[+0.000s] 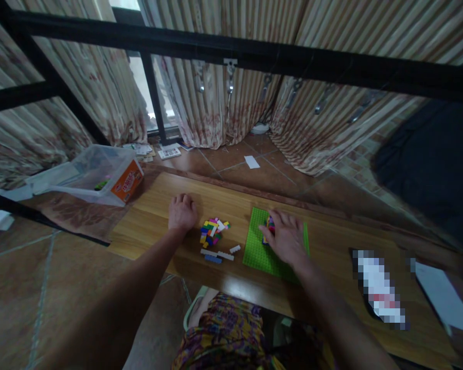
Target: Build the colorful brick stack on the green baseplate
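My left hand (182, 212) rests on the wooden table with its fingers curled in, and nothing shows in it. Just right of it lies a small heap of mixed-colour toy bricks (212, 231). In front of the heap are a few long white bricks (226, 255) and a blue brick (213, 259). My right hand (287, 236) is over a green baseplate (254, 252), with thumb and fingers around a small multicoloured brick build (269, 230) on the plate. The palm hides most of that build.
A clear plastic tub (81, 174) with an orange label and some green pieces stands beyond the table's left end. A pixelated object (380, 288) lies on the table (332, 257) at right. Black metal rails (254, 51) with hanging clips cross in front of striped curtains.
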Action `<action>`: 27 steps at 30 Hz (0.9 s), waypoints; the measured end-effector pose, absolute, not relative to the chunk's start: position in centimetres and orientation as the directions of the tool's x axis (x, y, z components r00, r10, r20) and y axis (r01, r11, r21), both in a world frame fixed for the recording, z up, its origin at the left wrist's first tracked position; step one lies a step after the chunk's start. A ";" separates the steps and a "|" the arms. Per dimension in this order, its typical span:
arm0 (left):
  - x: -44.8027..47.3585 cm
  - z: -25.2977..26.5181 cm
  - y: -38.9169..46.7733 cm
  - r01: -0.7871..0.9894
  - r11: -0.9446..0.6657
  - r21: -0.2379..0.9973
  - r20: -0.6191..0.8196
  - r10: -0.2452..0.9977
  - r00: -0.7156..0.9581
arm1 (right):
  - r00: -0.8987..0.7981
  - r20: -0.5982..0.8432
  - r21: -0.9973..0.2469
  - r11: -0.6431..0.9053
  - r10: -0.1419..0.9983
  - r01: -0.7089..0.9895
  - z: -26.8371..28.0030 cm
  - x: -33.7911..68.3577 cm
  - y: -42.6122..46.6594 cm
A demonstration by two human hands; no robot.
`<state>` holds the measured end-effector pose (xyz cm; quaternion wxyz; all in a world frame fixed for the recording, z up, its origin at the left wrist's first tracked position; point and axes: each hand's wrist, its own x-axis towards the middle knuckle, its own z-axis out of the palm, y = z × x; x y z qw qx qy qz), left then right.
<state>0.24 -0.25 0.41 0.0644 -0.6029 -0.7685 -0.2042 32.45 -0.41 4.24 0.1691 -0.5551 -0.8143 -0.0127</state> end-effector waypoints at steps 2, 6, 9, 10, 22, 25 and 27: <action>0.3 0.5 -0.3 0.953 0.193 0.234 0.340 0.902 -0.266 | -0.350 0.288 -0.129 0.398 0.892 0.908 3.8 32.6 -0.7; 0.5 0.7 -0.4 0.950 0.212 0.228 0.322 0.905 -0.279 | -0.355 0.289 -0.107 0.399 0.889 0.911 3.7 33.8 -1.1; 0.5 0.7 -0.4 0.947 0.219 0.234 0.304 0.909 -0.285 | -0.313 0.335 -0.099 0.364 0.888 0.926 4.2 33.8 -1.8; 0.5 0.7 -0.4 0.947 0.219 0.236 0.300 0.910 -0.286 | -0.304 0.367 -0.102 0.362 0.879 0.926 4.4 33.4 -2.3; 0.5 0.6 -0.4 0.952 0.218 0.213 0.318 0.906 -0.278 | -0.505 0.286 -0.397 0.581 0.814 0.711 3.0 24.9 -5.4; 0.6 0.7 -0.6 0.950 0.228 0.214 0.313 0.905 -0.287 | -0.526 0.214 -0.441 0.562 0.823 0.700 2.9 23.4 -3.5; 0.6 0.8 -0.6 0.950 0.231 0.211 0.316 0.903 -0.290 | -0.547 0.186 -0.446 0.566 0.816 0.693 2.9 22.4 -2.5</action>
